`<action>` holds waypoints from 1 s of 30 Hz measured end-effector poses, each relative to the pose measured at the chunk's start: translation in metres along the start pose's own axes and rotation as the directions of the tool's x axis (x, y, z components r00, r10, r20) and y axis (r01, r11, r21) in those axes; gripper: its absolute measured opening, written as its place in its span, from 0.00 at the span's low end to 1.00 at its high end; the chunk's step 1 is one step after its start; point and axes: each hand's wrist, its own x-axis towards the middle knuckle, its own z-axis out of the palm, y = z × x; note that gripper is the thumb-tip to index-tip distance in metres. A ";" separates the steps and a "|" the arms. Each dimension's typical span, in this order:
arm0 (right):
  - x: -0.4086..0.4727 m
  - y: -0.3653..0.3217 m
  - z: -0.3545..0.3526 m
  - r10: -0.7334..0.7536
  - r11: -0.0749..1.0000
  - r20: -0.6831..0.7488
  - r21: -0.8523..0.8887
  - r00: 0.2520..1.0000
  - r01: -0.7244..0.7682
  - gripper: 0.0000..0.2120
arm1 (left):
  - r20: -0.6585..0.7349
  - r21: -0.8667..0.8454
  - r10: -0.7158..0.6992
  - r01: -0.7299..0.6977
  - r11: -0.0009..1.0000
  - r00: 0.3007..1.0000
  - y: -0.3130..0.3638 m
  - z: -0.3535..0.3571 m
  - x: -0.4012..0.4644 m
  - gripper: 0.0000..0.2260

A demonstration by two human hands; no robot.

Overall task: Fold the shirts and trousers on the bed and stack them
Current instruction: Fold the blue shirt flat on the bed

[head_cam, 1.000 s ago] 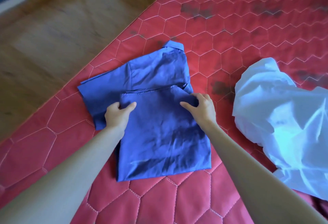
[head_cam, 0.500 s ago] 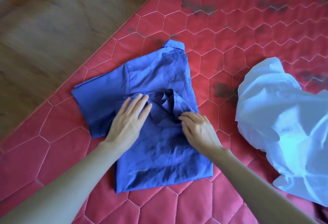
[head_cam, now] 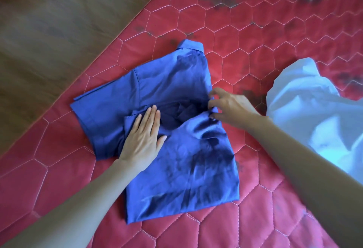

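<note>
Your left hand [head_cam: 143, 139] presses flat on the blue shirt [head_cam: 176, 159]; your right hand [head_cam: 229, 108], at three o'clock, pinches its bunched edge. Tugging there could drag the fold askew.

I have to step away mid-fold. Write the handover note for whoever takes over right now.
Left hand: flat, fingers straight, pressing the blue shirt near its folded-up hem.
Right hand: fingers curled, pinching the shirt's right edge at the fold.
Blue shirt lies on the red bed cover, collar away from the person, bottom half folded up and rumpled, left sleeve sticking out unfolded.
White garment lies crumpled to the right.
Done: first fold begun.
Left: smooth it, tuck the sleeve, finish; fold the white garment; stack.
</note>
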 end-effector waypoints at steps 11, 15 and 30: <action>0.027 -0.006 -0.007 0.250 0.960 -0.172 0.170 0.953 -0.221 0.14 | 0.016 -0.038 -0.010 0.010 0.999 1.000 0.002 -0.001 0.000 0.29; 0.028 -0.020 -0.002 0.104 0.995 -0.005 0.013 0.995 -0.103 0.17 | -0.039 -0.113 -0.044 0.039 0.993 0.998 0.004 -0.010 0.004 0.31; -0.041 -0.019 0.018 -0.303 0.950 -0.555 -0.242 0.775 0.198 0.11 | -0.170 -0.049 -0.091 0.084 0.995 0.981 -0.002 -0.030 0.020 0.10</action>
